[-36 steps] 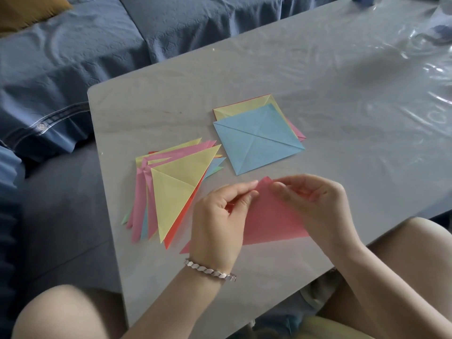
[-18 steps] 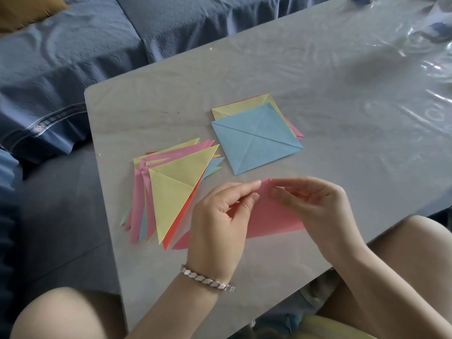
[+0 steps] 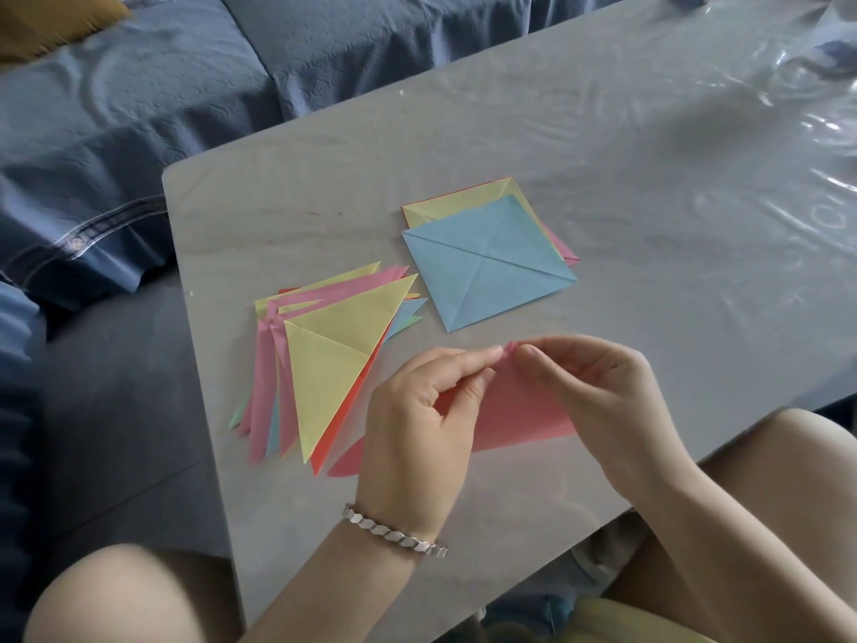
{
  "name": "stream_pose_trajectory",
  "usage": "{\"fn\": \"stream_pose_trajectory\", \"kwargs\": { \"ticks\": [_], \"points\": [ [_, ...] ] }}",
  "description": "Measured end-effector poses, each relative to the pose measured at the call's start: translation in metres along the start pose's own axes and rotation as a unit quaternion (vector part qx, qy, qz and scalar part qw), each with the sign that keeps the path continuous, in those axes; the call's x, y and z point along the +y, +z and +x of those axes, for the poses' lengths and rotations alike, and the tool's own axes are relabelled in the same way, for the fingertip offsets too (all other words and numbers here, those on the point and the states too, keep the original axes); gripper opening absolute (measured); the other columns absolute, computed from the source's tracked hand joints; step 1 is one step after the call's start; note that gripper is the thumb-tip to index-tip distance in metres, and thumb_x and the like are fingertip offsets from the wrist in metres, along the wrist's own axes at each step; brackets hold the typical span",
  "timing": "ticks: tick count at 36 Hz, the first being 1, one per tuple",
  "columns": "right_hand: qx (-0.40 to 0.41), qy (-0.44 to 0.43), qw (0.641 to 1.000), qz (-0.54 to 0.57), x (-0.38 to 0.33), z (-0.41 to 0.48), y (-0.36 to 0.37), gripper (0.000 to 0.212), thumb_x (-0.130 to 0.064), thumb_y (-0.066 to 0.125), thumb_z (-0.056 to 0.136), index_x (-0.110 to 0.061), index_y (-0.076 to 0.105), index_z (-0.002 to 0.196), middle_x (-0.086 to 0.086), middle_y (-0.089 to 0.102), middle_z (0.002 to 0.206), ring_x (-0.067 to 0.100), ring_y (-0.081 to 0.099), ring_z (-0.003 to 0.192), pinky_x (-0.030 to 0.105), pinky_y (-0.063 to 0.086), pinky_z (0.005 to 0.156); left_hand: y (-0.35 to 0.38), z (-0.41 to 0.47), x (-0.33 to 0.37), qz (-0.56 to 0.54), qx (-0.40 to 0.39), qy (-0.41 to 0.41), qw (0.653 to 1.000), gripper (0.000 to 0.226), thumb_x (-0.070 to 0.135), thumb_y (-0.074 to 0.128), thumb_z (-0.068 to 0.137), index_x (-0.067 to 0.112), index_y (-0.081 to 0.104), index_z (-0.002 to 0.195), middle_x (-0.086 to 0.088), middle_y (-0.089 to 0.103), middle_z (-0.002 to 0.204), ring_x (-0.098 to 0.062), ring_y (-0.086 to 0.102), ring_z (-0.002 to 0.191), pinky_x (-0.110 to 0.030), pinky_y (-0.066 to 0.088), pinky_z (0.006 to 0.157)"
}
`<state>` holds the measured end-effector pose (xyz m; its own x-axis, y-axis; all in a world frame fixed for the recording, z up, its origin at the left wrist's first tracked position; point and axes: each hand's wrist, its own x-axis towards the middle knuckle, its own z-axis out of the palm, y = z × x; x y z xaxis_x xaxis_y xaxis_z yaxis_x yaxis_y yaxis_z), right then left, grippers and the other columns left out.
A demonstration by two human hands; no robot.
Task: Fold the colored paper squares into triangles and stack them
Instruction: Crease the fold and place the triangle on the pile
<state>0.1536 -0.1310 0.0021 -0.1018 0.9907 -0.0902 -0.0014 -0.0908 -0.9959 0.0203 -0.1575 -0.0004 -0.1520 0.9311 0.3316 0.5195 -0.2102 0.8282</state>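
Note:
A pink paper (image 3: 514, 417) lies folded over on the grey table (image 3: 649, 187) near its front edge. My left hand (image 3: 417, 424) and my right hand (image 3: 598, 401) both pinch its top corner, fingertips nearly touching. Its lower left corner curls up off the table. To the left lies a fanned stack of folded triangles (image 3: 334, 359) with a yellow one on top. Behind the hands sits a pile of unfolded squares (image 3: 487, 259), a creased blue sheet on top, yellow and pink edges showing under it.
A blue sofa (image 3: 185, 85) runs along the far and left sides of the table. Clear plastic wrap (image 3: 825, 109) covers the table's right part. My bare knees are below the front edge. A silver bracelet (image 3: 394, 533) is on my left wrist.
Both hands have drawn together at the pink paper's top corner and lifted it slightly; the paper's lower left corner now curls up off the table.

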Motion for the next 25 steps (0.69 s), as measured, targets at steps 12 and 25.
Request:
{"fn": "stream_pose_trajectory", "kwargs": {
  "ticks": [12,25],
  "points": [
    [-0.071,-0.099,0.974,-0.191,0.003,0.009,-0.008,0.018,-0.013,0.067,0.082,-0.027,0.069,0.072,-0.015,0.068,0.076,-0.002,0.061,0.077,0.006,0.040,0.073,-0.003,0.012,0.007,0.001,-0.080,-0.134,0.988,0.013,0.016,0.074,0.074,0.024,0.072,0.084,0.014,0.067,0.066,0.001,0.063,0.064,-0.009,0.048,0.064],
    [-0.080,-0.264,0.878,-0.392,0.032,0.028,-0.013,0.031,-0.030,0.047,0.087,-0.015,0.072,0.100,-0.003,0.069,0.103,0.014,0.062,0.097,0.033,0.049,0.087,0.013,0.044,-0.052,-0.151,0.041,-0.407,0.900,0.010,0.005,0.074,0.074,0.009,0.067,0.068,0.000,0.062,0.059,-0.009,0.058,0.047,-0.019,0.053,0.051]
  ]
}}
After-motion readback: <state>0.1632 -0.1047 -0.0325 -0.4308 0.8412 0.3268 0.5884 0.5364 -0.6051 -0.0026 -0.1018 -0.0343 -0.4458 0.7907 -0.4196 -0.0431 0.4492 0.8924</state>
